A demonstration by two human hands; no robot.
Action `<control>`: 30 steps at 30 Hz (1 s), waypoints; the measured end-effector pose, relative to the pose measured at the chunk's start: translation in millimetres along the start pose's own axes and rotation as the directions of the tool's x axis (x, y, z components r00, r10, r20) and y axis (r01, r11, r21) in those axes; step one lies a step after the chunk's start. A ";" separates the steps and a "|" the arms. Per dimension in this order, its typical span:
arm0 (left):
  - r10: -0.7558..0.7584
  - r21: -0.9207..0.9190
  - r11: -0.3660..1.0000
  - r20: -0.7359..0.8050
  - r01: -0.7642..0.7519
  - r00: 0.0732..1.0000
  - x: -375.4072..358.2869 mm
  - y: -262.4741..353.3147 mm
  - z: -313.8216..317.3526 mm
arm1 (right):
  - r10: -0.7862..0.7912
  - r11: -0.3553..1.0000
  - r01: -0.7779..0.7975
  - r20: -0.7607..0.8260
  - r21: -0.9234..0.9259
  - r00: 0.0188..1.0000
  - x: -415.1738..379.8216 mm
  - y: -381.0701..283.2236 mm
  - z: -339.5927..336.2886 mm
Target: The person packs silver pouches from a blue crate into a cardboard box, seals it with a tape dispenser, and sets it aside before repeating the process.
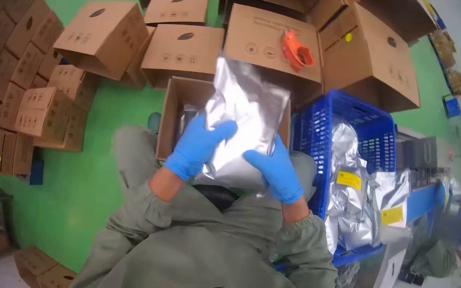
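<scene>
Bright, even light with soft shadows, white glare on the foil bag (242,128) (edges fisheye-curved, far right blurred).

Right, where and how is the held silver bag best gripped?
Probably by both side edges of the silver bag, from left and right, thumbs on the near face, as the left hand and right hand do: it is broad, wrinkled and looks soft.

A packing area in a warehouse or factory, indicated by stacked cardboard cartons (42,113) on a green floor (88,164), 1 blue plastic crate (327,141) of silver foil pouches (349,193), and 1 orange tape dispenser (297,52) resting on a carton.
</scene>
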State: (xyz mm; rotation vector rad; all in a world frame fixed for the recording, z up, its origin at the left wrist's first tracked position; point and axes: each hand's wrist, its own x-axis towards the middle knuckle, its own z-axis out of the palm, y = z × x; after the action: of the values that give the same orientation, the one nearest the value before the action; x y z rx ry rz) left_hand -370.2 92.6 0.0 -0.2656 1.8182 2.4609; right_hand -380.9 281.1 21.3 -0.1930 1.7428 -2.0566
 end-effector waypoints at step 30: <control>-0.229 0.838 -0.430 0.257 -0.334 0.939 129.1 -258.3 -122.7 | -0.368 0.105 -0.746 -0.723 -0.657 0.585 -143.1 27.2 -269.7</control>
State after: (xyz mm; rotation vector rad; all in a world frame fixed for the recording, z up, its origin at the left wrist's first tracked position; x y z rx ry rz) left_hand -444.2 46.5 -301.4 0.4320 2.8030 -0.2221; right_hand -348.2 580.9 -34.0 0.7619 3.1831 -0.1244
